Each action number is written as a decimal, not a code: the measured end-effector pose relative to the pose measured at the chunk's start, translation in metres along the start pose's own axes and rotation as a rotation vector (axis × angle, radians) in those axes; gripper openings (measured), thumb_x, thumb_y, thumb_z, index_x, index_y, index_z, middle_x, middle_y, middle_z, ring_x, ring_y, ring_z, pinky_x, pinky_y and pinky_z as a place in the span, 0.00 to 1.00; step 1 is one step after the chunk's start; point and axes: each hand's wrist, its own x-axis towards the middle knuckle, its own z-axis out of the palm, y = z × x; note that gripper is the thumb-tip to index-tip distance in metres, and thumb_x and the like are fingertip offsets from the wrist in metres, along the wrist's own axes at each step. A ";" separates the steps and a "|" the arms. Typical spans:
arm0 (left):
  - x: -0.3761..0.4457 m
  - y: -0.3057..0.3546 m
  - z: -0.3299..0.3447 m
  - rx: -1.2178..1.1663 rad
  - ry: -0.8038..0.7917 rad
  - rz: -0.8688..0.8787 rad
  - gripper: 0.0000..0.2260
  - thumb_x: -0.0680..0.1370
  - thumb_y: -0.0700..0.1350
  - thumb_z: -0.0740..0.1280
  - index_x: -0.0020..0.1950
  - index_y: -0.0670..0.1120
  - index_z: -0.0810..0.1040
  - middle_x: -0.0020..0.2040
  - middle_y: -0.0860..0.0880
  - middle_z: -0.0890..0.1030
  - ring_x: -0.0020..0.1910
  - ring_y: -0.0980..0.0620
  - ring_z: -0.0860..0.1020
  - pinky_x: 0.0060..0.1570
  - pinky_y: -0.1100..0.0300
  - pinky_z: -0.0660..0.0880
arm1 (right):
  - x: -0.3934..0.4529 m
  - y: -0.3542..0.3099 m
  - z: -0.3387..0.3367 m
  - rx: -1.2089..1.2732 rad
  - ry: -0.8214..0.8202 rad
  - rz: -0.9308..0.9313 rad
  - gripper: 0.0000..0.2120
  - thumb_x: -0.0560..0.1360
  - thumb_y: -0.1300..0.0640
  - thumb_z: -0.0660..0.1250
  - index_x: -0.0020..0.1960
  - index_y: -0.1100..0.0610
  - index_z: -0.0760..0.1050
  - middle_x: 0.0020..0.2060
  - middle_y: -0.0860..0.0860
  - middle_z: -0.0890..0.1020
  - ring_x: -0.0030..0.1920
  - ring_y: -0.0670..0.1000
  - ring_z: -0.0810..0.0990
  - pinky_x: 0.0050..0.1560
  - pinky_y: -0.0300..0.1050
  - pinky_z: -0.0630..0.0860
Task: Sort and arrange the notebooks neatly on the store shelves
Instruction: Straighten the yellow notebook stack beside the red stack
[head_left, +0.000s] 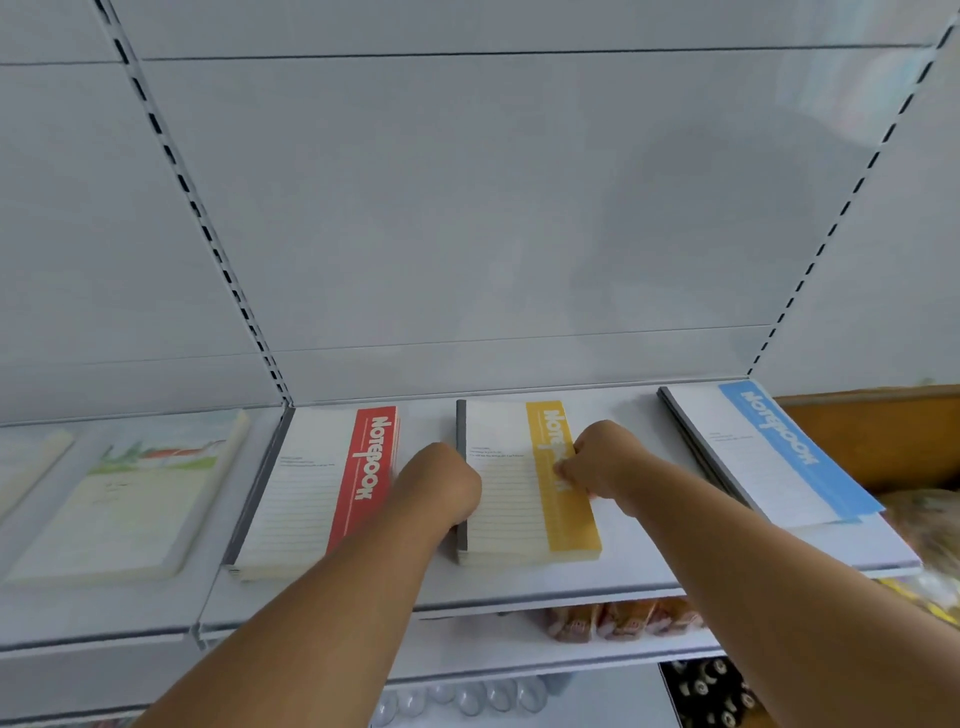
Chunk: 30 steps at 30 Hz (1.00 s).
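Yellow notebook stack (519, 499) is gripped at its spine by left hand (447, 483), fingers curled; its top cover is pinched by right hand (602, 462); red stack (322, 488) and blue stack (769, 457) are seen alongside.

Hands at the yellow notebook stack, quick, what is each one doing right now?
Left hand: fingers curled at the spine edge of the yellow notebook stack, apparently gripping it.
Right hand: fingers curled on the stack's yellow cover strip, pinching it.

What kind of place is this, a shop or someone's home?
Most likely a shop's stationery aisle: white shelving with slotted uprights, notebooks laid out in stacks by colour, red, yellow and blue, and other packaged goods on the shelf below.
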 end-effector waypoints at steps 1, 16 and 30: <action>-0.001 0.000 0.000 0.008 -0.007 0.008 0.04 0.77 0.35 0.61 0.47 0.42 0.74 0.39 0.46 0.75 0.36 0.50 0.73 0.33 0.60 0.68 | -0.002 -0.002 0.000 -0.019 0.003 0.009 0.07 0.74 0.57 0.69 0.42 0.61 0.76 0.36 0.56 0.78 0.37 0.55 0.76 0.39 0.44 0.72; -0.014 -0.002 -0.005 0.099 0.158 0.205 0.16 0.77 0.43 0.65 0.64 0.42 0.71 0.57 0.45 0.74 0.51 0.46 0.78 0.45 0.57 0.77 | -0.018 -0.004 -0.007 -0.045 0.096 -0.008 0.15 0.77 0.53 0.70 0.36 0.60 0.73 0.33 0.55 0.77 0.43 0.60 0.84 0.40 0.43 0.71; -0.044 0.160 0.107 -0.457 -0.182 0.271 0.15 0.75 0.49 0.66 0.62 0.50 0.74 0.57 0.51 0.80 0.53 0.49 0.80 0.57 0.54 0.77 | 0.003 0.128 -0.138 -0.171 0.282 -0.199 0.17 0.80 0.51 0.66 0.68 0.53 0.76 0.59 0.49 0.81 0.57 0.50 0.78 0.52 0.39 0.70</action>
